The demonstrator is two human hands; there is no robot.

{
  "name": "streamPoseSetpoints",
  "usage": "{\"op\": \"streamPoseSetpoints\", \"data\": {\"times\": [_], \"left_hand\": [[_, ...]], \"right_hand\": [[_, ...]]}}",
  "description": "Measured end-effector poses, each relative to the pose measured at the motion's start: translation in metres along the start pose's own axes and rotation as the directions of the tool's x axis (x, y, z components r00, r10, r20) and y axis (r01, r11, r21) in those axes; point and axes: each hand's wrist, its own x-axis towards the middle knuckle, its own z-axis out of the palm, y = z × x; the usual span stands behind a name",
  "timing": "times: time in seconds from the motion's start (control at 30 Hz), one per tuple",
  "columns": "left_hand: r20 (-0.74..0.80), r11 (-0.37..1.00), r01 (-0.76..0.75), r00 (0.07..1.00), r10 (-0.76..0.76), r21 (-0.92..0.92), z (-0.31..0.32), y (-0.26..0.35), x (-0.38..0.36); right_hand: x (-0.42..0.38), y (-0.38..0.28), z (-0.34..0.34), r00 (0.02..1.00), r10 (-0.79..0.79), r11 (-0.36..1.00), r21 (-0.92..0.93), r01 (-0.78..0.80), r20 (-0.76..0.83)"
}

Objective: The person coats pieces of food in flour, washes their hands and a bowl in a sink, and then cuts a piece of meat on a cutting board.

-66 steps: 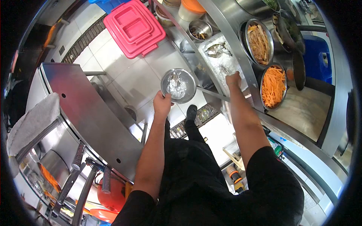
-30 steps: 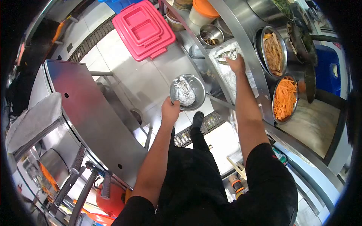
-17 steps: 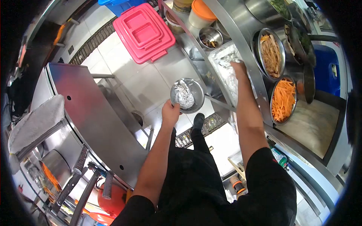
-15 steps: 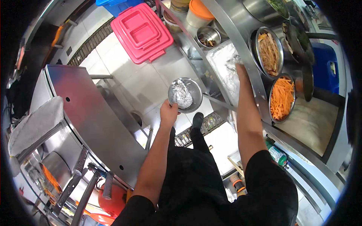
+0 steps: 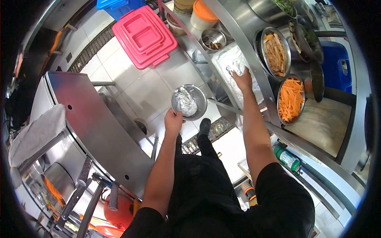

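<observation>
My left hand [image 5: 173,121] grips the near rim of a round steel bowl [image 5: 199,95] and holds it out over the tiled floor. Inside the bowl lies a crumpled foil packet [image 5: 185,102]. My right hand [image 5: 242,79] reaches onto a foil-lined tray [image 5: 230,55] on the lower shelf. Its fingers close on a small foil-wrapped piece [image 5: 234,70] lying there. Whether the piece is lifted off the tray is not clear.
Behind the tray stand a small steel bowl [image 5: 212,39] and an orange-lidded tub [image 5: 201,13]. The upper counter holds bowls of carrot strips [image 5: 290,99] and brownish strips [image 5: 274,47]. Pink lids [image 5: 143,35] lie on the floor. A steel table [image 5: 91,119] stands at the left.
The bowl now holds a foil packet where loose foil and bits showed earlier. My right hand went to the tray's far end, then came back toward the middle.
</observation>
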Motion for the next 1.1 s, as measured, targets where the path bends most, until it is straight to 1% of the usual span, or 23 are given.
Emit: {"op": "streamPoseSetpoints", "data": {"times": [0.07, 0.1, 0.2, 0.23, 0.3, 0.33, 0.37, 0.4, 0.47, 0.5, 0.57, 0.6, 0.67, 0.7, 0.8, 0.87, 0.9, 1.0, 1.07, 1.1], "left_hand": [[-0.027, 1.000, 0.011, 1.000, -0.011, 0.011, -0.003, -0.003, 0.001], [-0.041, 1.000, 0.015, 0.999, -0.014, 0.014, -0.002, -0.005, 0.002], [-0.040, 1.000, 0.023, 0.999, -0.022, 0.009, -0.003, -0.011, 0.004], [-0.033, 1.000, 0.024, 0.999, -0.023, 0.011, -0.002, -0.012, 0.004], [-0.018, 1.000, 0.022, 1.000, -0.022, 0.010, 0.000, -0.011, 0.004], [-0.020, 0.999, 0.031, 0.999, -0.031, 0.018, 0.001, -0.010, 0.003], [-0.023, 0.999, 0.037, 0.999, -0.037, 0.025, 0.003, -0.009, 0.002], [-0.029, 0.998, 0.045, 0.999, -0.045, 0.032, 0.005, -0.008, 0.002], [-0.019, 0.999, 0.053, 0.998, -0.053, 0.005, 0.007, -0.007, 0.002], [-0.012, 0.998, 0.057, 0.998, -0.057, -0.005, 0.007, -0.007, 0.002], [0.000, 0.999, 0.040, 0.999, -0.040, -0.011, 0.006, -0.004, 0.002], [0.006, 0.999, 0.032, 0.999, -0.032, -0.015, 0.006, -0.003, 0.001], [-0.002, 0.999, 0.033, 0.999, -0.033, 0.020, 0.001, -0.006, 0.006], [-0.008, 0.999, 0.035, 0.999, -0.035, 0.036, -0.002, -0.009, 0.008], [-0.034, 0.999, 0.048, 0.998, -0.048, 0.024, -0.006, -0.010, 0.009], [-0.024, 0.998, 0.069, 0.997, -0.069, 0.002, -0.007, -0.011, 0.009], [-0.020, 0.997, 0.074, 0.997, -0.074, -0.011, -0.007, -0.009, 0.011], [-0.028, 0.998, 0.064, 0.998, -0.063, 0.025, -0.008, -0.003, 0.005], [-0.016, 0.997, 0.078, 0.997, -0.078, 0.008, -0.010, -0.007, 0.005], [-0.008, 0.997, 0.080, 0.997, -0.080, -0.002, -0.009, -0.007, 0.006]], "right_hand": [[0.002, -0.007, 0.005, 0.997, -0.064, 0.998, -0.013, 0.063, -0.041], [0.003, -0.009, 0.007, 0.998, -0.032, 0.990, -0.133, 0.039, 0.057], [-0.006, -0.039, -0.001, 0.959, 0.016, 0.968, -0.244, 0.056, 0.283], [-0.009, -0.037, 0.000, 0.956, -0.021, 0.972, -0.218, 0.088, 0.293], [0.005, -0.002, 0.007, 0.903, -0.243, 0.954, -0.080, 0.288, 0.355], [0.007, 0.001, -0.001, 0.858, -0.353, 0.924, -0.007, 0.383, 0.372], [0.007, 0.006, -0.011, 0.845, -0.349, 0.935, 0.087, 0.345, 0.405], [0.010, 0.007, -0.017, 0.856, -0.250, 0.968, 0.129, 0.214, 0.453], [0.006, -0.017, -0.044, 0.827, -0.051, 0.980, 0.189, -0.068, 0.560], [0.022, 0.022, -0.010, 0.899, 0.018, 0.919, 0.346, -0.187, 0.438], [0.051, 0.083, 0.029, 0.972, 0.023, 0.879, 0.459, -0.131, 0.234], [0.063, 0.110, 0.044, 0.991, 0.034, 0.857, 0.507, -0.095, 0.128], [0.066, 0.110, 0.044, 0.998, 0.058, 0.931, 0.360, -0.059, 0.013], [0.068, 0.112, 0.042, 0.999, 0.042, 0.954, 0.296, -0.036, -0.014], [0.037, 0.053, 0.000, 0.997, -0.013, 0.996, 0.092, 0.020, -0.077], [0.027, 0.036, 0.003, 0.997, 0.007, 0.999, 0.040, -0.004, -0.071], [0.026, 0.025, 0.007, 0.998, 0.040, 0.998, 0.060, -0.037, -0.046], [0.036, 0.006, 0.017, 0.994, 0.077, 0.997, 0.016, -0.079, 0.075], [0.041, 0.009, 0.020, 0.994, -0.083, 0.996, 0.044, 0.080, 0.078], [0.042, 0.008, 0.023, 0.996, -0.092, 0.996, 0.003, 0.092, -0.020]]}}
